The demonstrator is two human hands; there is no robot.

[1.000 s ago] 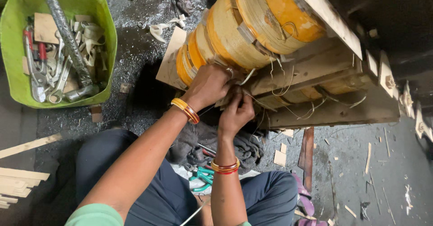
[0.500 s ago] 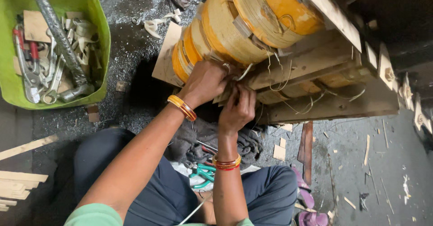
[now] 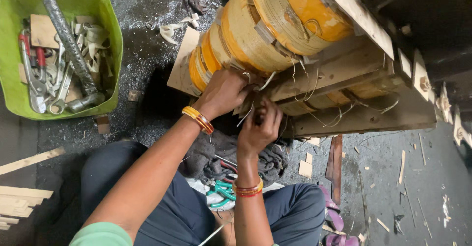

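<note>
While both hands work close together at the underside of the wound coil assembly, the left hand is curled with its fingers pressed against the lowest yellow-taped winding, where thin pale leads hang out; whether it pinches one of them cannot be told. The right hand is closed into a loose fist just beside and below the left, gripping a small dark object at its fingertips, the nature of which cannot be made out. Each wrist carries orange and red bangles.

The coil assembly lies on its side on the floor, clamped between wooden beams, with loose wire ends trailing over the timber to the right of the hands.

On the person's lap, directly beneath the hands, lies a grey cloth, and on it a pair of green-handled pliers beside a red-handled tool partly hidden in the folds.

At the upper left corner of the floor stands a green plastic tub holding spanners, red-handled pliers, strips of pale tape and a grey corrugated hose leaning across it. Wooden slats lie at the left edge, and wood offcuts are scattered on the dark floor to the right.
</note>
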